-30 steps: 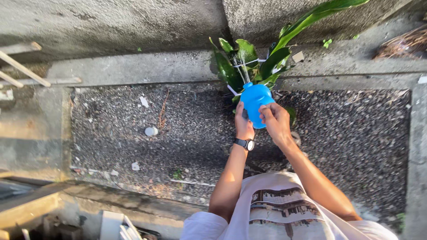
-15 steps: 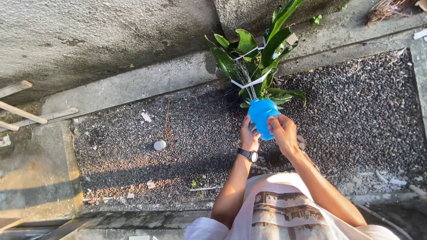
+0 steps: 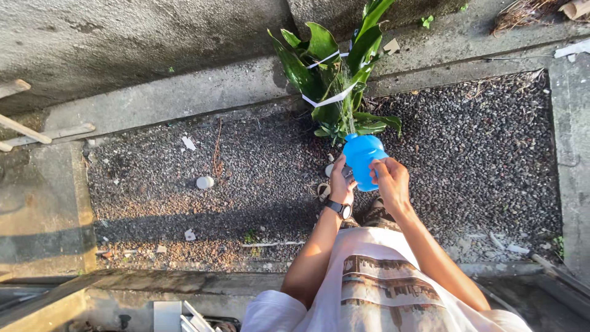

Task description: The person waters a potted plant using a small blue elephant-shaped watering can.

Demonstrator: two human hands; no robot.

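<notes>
Both hands, left hand [image 3: 342,180] and right hand [image 3: 389,178], grip a tilted blue bottle [image 3: 362,158] spraying the tied plant [image 3: 335,80] at twelve o'clock; a slipping grip risks splashing gravel [image 3: 467,147].

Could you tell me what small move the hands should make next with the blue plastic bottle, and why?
Probably tilt the blue plastic bottle slightly lower, so the spray falls nearer the plant's base. The left hand and right hand grip it from both sides, and its water jets strike the upper leaves of the green broad-leaved plant tied with white strips, rather than the dark gravel bed at its foot.
</notes>
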